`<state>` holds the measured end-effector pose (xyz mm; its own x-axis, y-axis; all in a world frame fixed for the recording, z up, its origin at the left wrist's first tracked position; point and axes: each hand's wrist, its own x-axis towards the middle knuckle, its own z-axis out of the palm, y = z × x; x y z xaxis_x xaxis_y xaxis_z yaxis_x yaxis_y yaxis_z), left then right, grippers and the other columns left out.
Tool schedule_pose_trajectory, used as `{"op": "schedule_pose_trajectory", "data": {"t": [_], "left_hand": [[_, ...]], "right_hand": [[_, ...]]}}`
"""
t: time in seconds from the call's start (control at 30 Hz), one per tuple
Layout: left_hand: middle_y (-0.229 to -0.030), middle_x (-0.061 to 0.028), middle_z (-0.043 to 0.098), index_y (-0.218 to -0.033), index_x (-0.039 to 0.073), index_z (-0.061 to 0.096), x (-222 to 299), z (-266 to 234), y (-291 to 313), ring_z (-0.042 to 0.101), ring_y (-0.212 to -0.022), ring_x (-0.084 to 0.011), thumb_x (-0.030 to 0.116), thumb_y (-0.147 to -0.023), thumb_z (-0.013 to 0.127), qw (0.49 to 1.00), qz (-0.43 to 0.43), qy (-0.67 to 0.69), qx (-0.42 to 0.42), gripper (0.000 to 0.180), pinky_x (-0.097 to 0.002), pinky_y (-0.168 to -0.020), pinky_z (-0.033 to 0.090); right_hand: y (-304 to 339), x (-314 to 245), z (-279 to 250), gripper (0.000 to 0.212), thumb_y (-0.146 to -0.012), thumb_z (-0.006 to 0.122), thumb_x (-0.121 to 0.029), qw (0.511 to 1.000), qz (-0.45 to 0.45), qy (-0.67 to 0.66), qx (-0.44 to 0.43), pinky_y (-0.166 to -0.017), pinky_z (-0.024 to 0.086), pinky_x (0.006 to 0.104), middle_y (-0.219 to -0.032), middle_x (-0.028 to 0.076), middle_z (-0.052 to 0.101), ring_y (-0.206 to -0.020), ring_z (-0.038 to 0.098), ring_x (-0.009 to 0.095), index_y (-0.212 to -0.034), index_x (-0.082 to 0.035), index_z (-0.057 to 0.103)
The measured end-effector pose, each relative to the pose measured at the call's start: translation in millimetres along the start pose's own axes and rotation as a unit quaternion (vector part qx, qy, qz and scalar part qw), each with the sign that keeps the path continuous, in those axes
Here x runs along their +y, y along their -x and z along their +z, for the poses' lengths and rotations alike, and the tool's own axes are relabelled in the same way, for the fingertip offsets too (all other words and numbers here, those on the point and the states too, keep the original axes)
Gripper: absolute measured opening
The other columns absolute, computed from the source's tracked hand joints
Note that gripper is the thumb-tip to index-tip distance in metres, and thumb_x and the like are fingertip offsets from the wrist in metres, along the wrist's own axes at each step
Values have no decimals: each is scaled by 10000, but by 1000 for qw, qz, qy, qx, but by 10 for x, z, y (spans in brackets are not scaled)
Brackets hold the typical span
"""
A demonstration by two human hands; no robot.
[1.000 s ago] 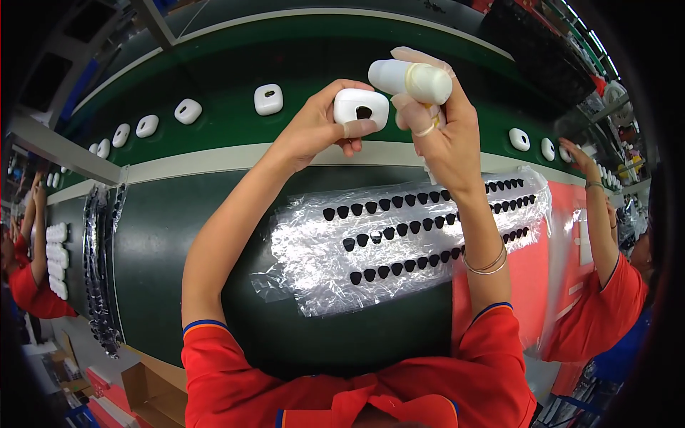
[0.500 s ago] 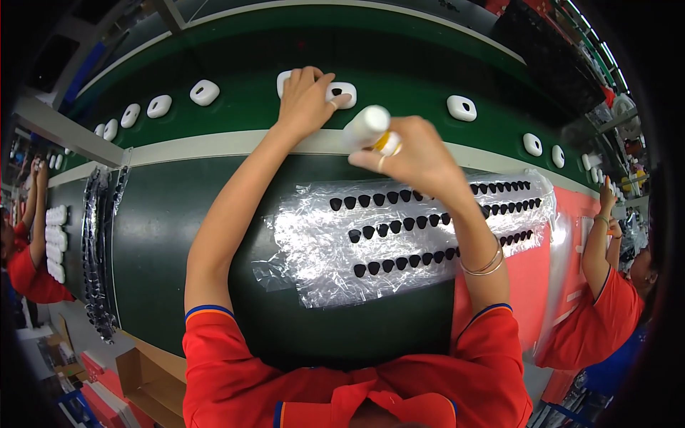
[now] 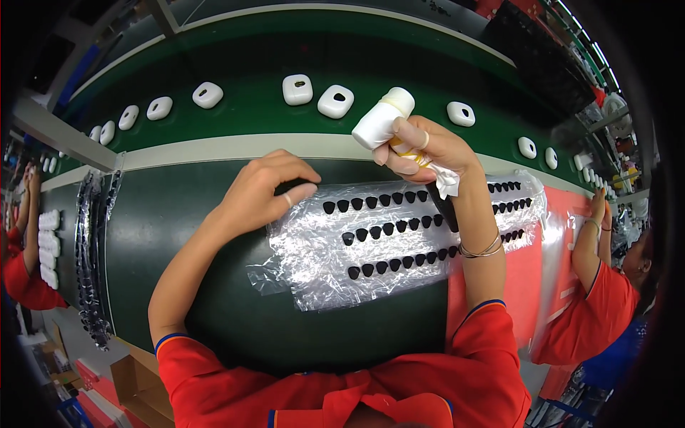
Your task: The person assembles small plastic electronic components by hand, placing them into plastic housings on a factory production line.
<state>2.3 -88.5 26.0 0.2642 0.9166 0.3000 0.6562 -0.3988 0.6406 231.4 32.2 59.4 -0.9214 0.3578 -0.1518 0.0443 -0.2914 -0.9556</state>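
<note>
My right hand [image 3: 428, 153] grips a white bottle [image 3: 385, 118], tilted above the near rim of the green belt. A crumpled white tissue [image 3: 447, 181] and a bit of something yellow are bunched in the same hand. Below its palm a dark stick-like piece [image 3: 444, 208] juts out, partly hidden by the wrist. My left hand [image 3: 267, 187] hovers by the upper left corner of a clear plastic sheet [image 3: 314, 285], thumb and fingers a little apart and nothing visible between them. Three rows of small black rounded pieces [image 3: 402, 227] lie on that sheet.
Rounded white cases [image 3: 335, 102] with dark openings stand spaced along the green belt [image 3: 242, 57]. Black strips in plastic [image 3: 93, 264] and stacked white pieces [image 3: 48, 250] lie at left. Pink sheeting [image 3: 524, 285] is at right. People in red work on both sides.
My left hand has come off the white cases on the belt and drawn back toward me. My right hand has turned the bottle, and the tissue now shows. The cases sit slightly shifted.
</note>
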Motion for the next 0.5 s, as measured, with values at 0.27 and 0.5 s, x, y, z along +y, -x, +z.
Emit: {"op": "schedule_pose_trajectory", "data": {"t": [0.27, 0.5], "left_hand": [[-999, -73, 632, -908, 53, 654, 152, -2, 184, 584, -951, -198, 182, -735, 650, 979, 65, -56, -184, 215, -323, -787, 442], [-1028, -70, 620, -905, 61, 650, 155, -38, 235, 579, -938, -245, 195, -734, 641, 965, 43, -78, -247, 217, -350, -755, 468]], "right_hand": [[-103, -22, 330, 412, -725, 662, -371, 950, 85, 259, 155, -337, 308, 172, -547, 30, 535, -351, 410, 44, -794, 30, 600], [-386, 549, 526, 398, -621, 744, -329, 823, 49, 536, 182, -588, 457, 329, -641, 165, 602, -597, 597, 274, -773, 22, 634]]}}
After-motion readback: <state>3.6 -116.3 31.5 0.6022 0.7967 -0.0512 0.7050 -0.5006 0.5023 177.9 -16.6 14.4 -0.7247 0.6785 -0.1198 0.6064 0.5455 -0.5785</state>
